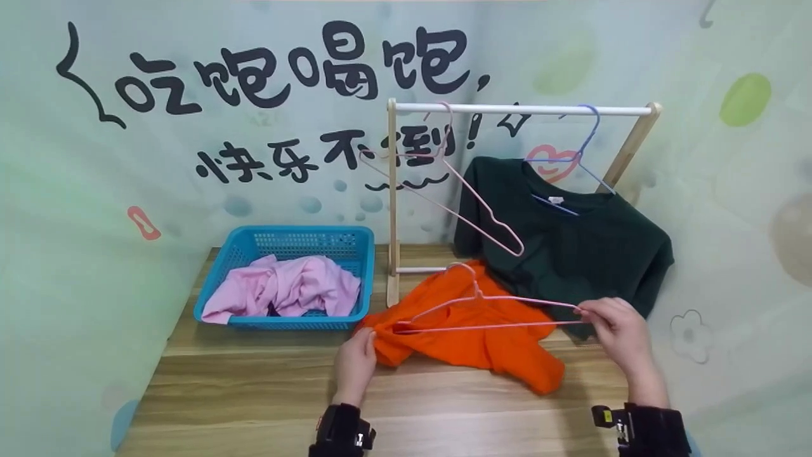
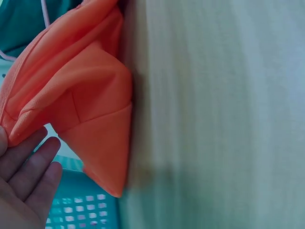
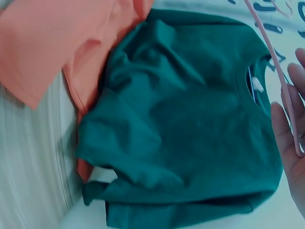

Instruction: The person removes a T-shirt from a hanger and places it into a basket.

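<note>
My left hand pinches the neckline edge of an orange shirt between thumb and index finger. In the left wrist view its other fingers extend below the cloth. A pink hanger is held at its right end by my right hand. The hanger's left end goes into the shirt's neck opening, where its tip is hidden. The hook points up and away from me. In the right wrist view the hanger runs along my fingers. The shirt's body and sleeve drape over the table.
A white-and-wood rack stands behind. On it hang an empty pink hanger and a dark green shirt on a purple hanger. A blue basket at the left contains a pink garment. All stand on a wooden table.
</note>
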Action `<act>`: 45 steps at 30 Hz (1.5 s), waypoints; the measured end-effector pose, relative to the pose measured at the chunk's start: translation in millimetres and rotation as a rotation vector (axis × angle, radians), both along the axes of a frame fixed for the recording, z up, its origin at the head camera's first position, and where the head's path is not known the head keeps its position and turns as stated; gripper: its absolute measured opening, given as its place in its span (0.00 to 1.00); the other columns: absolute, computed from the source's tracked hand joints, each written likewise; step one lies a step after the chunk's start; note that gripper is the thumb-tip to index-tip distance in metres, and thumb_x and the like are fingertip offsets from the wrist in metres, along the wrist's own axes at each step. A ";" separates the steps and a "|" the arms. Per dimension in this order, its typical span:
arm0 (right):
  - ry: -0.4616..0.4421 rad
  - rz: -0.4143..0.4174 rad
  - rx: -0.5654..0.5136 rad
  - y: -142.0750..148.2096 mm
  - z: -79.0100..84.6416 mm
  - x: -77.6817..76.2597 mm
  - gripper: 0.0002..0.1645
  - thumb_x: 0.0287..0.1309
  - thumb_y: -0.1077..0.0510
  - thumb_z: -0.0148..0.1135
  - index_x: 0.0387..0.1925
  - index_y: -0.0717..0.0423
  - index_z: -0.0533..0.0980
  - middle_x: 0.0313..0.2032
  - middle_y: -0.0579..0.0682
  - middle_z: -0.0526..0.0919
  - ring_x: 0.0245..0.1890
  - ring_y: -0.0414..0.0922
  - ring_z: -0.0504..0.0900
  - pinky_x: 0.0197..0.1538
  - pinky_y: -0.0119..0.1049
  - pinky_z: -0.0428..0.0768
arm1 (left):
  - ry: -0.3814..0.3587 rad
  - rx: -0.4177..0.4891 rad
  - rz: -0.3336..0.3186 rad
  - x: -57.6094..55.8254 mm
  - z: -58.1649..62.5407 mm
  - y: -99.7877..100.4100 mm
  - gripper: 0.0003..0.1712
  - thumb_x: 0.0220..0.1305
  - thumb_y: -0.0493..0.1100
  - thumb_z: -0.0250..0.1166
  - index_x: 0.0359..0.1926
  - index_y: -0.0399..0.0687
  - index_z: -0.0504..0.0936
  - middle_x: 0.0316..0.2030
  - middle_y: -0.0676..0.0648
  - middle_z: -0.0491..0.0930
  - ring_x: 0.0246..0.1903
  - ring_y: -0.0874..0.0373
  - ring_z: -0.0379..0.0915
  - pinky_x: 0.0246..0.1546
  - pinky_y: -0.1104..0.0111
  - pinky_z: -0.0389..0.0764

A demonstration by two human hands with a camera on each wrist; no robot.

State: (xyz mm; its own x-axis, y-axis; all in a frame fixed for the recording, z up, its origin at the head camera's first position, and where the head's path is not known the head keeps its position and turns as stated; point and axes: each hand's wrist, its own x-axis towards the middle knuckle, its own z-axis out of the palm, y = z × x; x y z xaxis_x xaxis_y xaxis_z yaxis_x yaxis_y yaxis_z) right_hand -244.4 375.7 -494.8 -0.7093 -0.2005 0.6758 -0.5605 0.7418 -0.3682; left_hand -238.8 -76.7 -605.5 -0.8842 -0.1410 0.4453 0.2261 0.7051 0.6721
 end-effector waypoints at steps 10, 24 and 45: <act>0.032 -0.083 -0.136 14.0 11.5 3.8 0.10 0.51 0.76 0.67 0.34 0.63 0.84 0.29 0.56 0.83 0.33 0.23 0.74 0.43 0.16 0.67 | -0.060 0.017 0.068 -0.5 -12.5 -6.3 0.07 0.70 0.38 0.61 0.42 0.40 0.84 0.38 0.41 0.85 0.38 0.42 0.83 0.42 0.51 0.80; 0.032 -0.378 -0.552 8.9 33.2 -13.0 0.10 0.67 0.64 0.59 0.42 0.68 0.82 0.34 0.38 0.81 0.32 0.30 0.78 0.44 0.18 0.75 | -0.017 -0.043 -0.015 -1.8 5.3 11.2 0.24 0.70 0.46 0.61 0.62 0.39 0.77 0.57 0.39 0.79 0.57 0.42 0.74 0.61 0.51 0.70; -0.101 -0.494 -0.725 22.6 50.2 -43.2 0.15 0.68 0.53 0.59 0.46 0.59 0.84 0.32 0.41 0.82 0.32 0.34 0.79 0.44 0.20 0.77 | -0.136 -0.446 -0.076 -16.0 -0.4 64.1 0.49 0.52 0.70 0.68 0.72 0.57 0.68 0.73 0.36 0.55 0.71 0.35 0.49 0.66 0.34 0.44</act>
State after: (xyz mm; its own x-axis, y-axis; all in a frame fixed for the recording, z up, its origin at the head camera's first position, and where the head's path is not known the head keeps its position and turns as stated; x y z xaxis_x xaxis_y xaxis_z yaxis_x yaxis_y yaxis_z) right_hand -287.6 398.4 -444.6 -0.6649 0.5984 0.4471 -0.1771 0.4552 -0.8726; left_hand -254.8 -12.6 -605.9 -0.9392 0.1046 0.3271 0.2186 0.9166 0.3346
